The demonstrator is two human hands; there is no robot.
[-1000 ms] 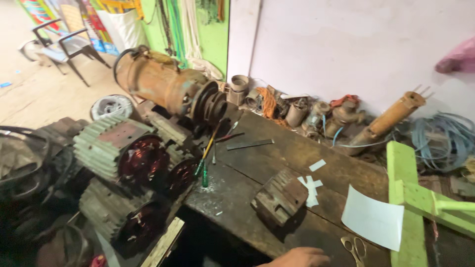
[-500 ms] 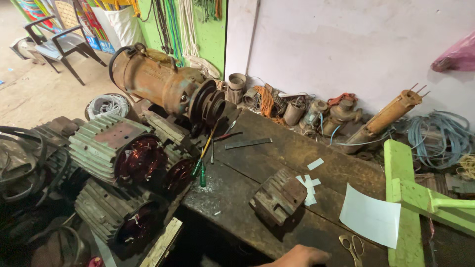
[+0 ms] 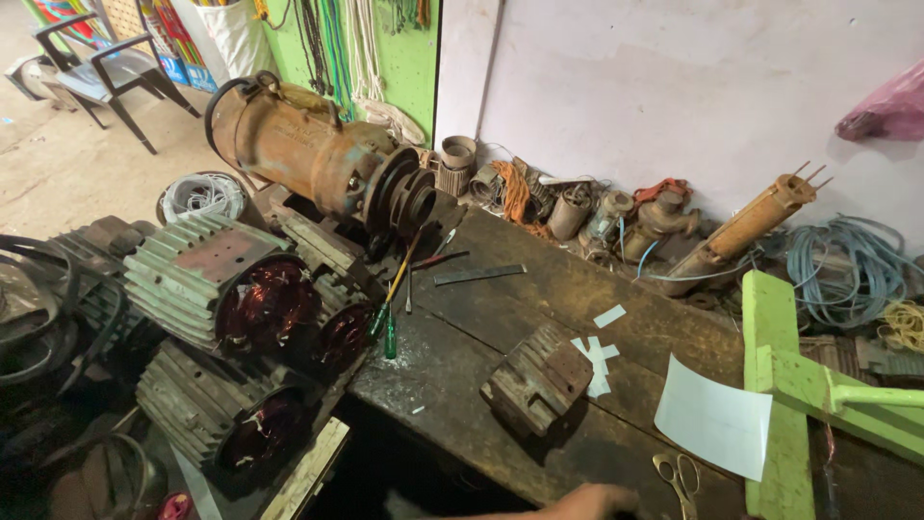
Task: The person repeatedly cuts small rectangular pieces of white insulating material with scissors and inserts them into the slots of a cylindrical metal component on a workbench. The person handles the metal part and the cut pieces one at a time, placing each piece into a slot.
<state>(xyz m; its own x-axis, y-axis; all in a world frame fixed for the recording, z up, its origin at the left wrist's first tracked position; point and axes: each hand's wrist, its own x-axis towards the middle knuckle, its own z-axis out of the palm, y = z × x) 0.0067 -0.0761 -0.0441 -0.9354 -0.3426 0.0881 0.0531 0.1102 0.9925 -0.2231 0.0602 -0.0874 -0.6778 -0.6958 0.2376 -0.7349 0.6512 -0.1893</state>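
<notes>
Rusty motor (image 3: 318, 154) beside finned stators (image 3: 207, 279); green screwdriver (image 3: 389, 337) near bench edge; blue cable coil (image 3: 847, 265) by wall.

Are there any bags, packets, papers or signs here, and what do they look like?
White sheet of paper: on the dark workbench by the scissors, blank, roughly square.
Small white paper strips: on the bench beside the ribbed metal block.
Pink plastic bag: hanging at the wall, far right.
White sack: standing far back, top left.
No screens or signs show.
</notes>
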